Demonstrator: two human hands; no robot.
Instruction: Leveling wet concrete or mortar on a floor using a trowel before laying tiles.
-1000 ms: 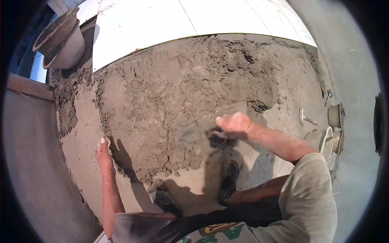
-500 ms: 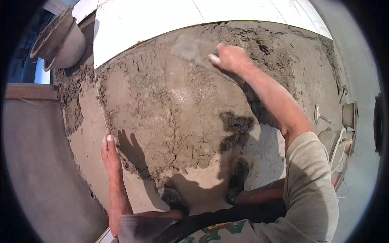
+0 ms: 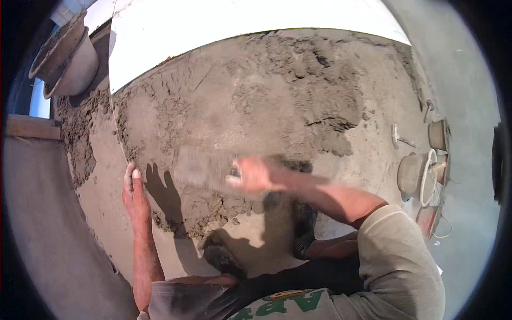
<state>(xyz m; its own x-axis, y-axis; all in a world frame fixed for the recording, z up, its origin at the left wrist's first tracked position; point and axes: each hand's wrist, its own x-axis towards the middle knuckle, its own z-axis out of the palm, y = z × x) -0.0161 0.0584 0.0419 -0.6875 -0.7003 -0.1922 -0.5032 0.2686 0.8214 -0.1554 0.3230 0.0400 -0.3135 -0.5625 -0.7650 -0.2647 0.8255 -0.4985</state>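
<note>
Gripping one flat trowel (image 3: 201,166) over rough grey-brown mortar (image 3: 250,96)

Clenched in the right hand (image 3: 252,175), blurred, pointing left, aligned lengthwise across the view toward the left hand (image 3: 135,197). Pinching one thin, straight string (image 3: 119,130) in the latter. Seen beyond: smooth, white, straight-edged tiles (image 3: 240,15). At right: one hammer (image 3: 395,136), two rounded buckets (image 3: 409,177); at upper left, two stacked basins (image 3: 80,64).
</note>
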